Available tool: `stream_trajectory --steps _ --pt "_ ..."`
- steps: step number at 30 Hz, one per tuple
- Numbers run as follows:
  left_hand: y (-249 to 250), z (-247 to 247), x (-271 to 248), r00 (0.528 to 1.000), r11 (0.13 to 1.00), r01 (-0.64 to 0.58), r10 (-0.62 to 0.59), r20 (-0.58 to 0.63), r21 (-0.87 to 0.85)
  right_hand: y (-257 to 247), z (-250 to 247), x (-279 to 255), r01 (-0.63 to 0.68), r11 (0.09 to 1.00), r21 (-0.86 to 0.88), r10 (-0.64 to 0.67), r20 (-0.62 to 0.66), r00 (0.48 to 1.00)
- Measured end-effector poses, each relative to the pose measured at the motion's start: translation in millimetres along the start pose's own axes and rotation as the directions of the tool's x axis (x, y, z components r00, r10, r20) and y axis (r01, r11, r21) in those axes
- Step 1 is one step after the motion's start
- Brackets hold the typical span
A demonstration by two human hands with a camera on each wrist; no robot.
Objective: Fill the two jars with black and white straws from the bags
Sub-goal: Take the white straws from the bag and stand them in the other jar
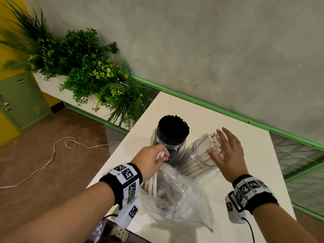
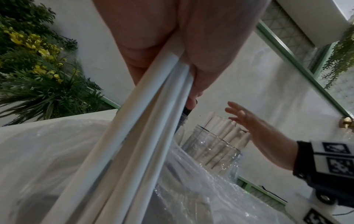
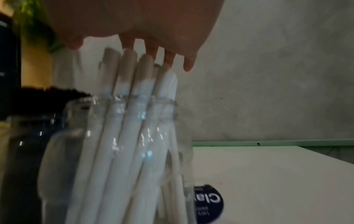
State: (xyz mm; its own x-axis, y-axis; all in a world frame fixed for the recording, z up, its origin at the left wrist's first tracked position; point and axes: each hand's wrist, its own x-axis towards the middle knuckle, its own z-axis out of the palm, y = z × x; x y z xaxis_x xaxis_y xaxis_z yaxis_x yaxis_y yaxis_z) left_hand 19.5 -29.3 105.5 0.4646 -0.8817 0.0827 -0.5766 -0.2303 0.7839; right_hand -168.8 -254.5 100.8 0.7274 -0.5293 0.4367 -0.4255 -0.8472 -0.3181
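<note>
Two clear jars stand side by side on the white table (image 1: 254, 155). The left jar (image 1: 168, 146) is packed with black straws (image 1: 173, 128). The right jar (image 1: 198, 160) holds several white straws (image 1: 210, 139) leaning to the right. My left hand (image 1: 154, 158) grips a few white straws (image 2: 145, 136) whose lower ends reach into a crumpled clear plastic bag (image 1: 177, 195). My right hand (image 1: 226, 151) hovers flat, fingers spread and straight, just over the white straw tops (image 3: 138, 72) in the right jar (image 3: 134, 151).
The table's left edge drops to a brown floor with a loose white cable (image 1: 52, 155). Green plants in a white planter (image 1: 87, 71) stand at the back left. A grey wall with a green ledge (image 1: 228, 111) runs behind the table. A dark round label (image 3: 208, 203) lies beside the right jar.
</note>
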Motion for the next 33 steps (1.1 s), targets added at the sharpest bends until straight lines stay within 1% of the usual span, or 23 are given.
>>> stream_trajectory --steps 2,3,7,10,13,16,18,19,21,24,26,28,31,33 --pt "-0.6 0.7 0.4 1.0 1.0 -0.002 0.002 0.001 0.002 4.3 10.3 -2.7 0.028 0.999 -0.039 -0.026 0.05 0.998" --pt "-0.9 0.9 0.2 1.0 1.0 0.0 0.0 0.002 -0.001 4.9 14.2 0.3 0.022 0.999 -0.037 -0.02 0.049 0.999" --pt "-2.1 0.5 -0.6 1.0 1.0 0.004 -0.004 -0.007 -0.01 -3.1 19.1 20.5 -0.099 0.995 0.027 0.098 0.029 0.995" --pt "-1.5 -0.2 -0.9 1.0 1.0 -0.003 0.003 -0.012 -0.022 -5.4 22.2 27.7 -0.142 0.99 -0.002 0.142 0.029 0.989" --pt "-1.9 -0.3 -1.4 1.0 1.0 -0.01 0.009 -0.017 -0.022 -5.8 25.5 30.0 -0.121 0.992 -0.02 0.12 -0.048 0.992" --pt "-2.5 -0.3 -1.9 1.0 1.0 -0.015 0.015 -0.018 -0.004 -4.1 20.9 36.7 -0.04 0.999 -0.017 0.037 -0.153 0.988" --pt "-3.0 -1.0 -2.1 1.0 1.0 -0.016 0.016 -0.009 -0.012 -2.1 15.5 42.9 0.018 0.999 -0.028 -0.023 -0.195 0.98" --pt "-3.2 -1.4 -2.2 1.0 1.0 -0.015 0.015 -0.005 -0.021 -0.6 14.2 44.9 0.037 0.998 -0.042 -0.045 -0.191 0.98" --pt "-4.0 -2.2 -2.4 1.0 0.999 -0.01 0.01 -0.005 -0.042 1.1 14.8 46.2 0.049 0.996 -0.08 -0.058 -0.118 0.991" --pt "-4.0 -2.9 -2.6 1.0 0.999 -0.005 0.005 -0.007 -0.045 0.3 15.3 45.0 0.025 0.991 -0.13 -0.021 0.032 0.999" --pt "-4.4 -2.5 -2.2 1.0 0.999 -0.006 0.005 -0.006 -0.047 0.6 11.5 44.8 -0.01 0.989 -0.145 0.022 0.082 0.996" --pt "-4.6 -2.2 -1.9 1.0 0.999 -0.01 0.01 -0.005 -0.053 0.9 5.5 41.1 -0.045 0.994 -0.098 0.052 0.072 0.996" --pt "-5.2 -2.1 -1.6 1.0 0.998 -0.022 0.022 -0.004 -0.057 0.6 -1.9 26.1 -0.074 0.997 0.037 0.075 -0.019 0.997" --pt "-5.2 -2.2 -1.8 1.0 0.998 -0.028 0.028 -0.003 -0.057 2.5 -3.3 11.8 -0.065 0.996 0.053 0.068 -0.055 0.996"
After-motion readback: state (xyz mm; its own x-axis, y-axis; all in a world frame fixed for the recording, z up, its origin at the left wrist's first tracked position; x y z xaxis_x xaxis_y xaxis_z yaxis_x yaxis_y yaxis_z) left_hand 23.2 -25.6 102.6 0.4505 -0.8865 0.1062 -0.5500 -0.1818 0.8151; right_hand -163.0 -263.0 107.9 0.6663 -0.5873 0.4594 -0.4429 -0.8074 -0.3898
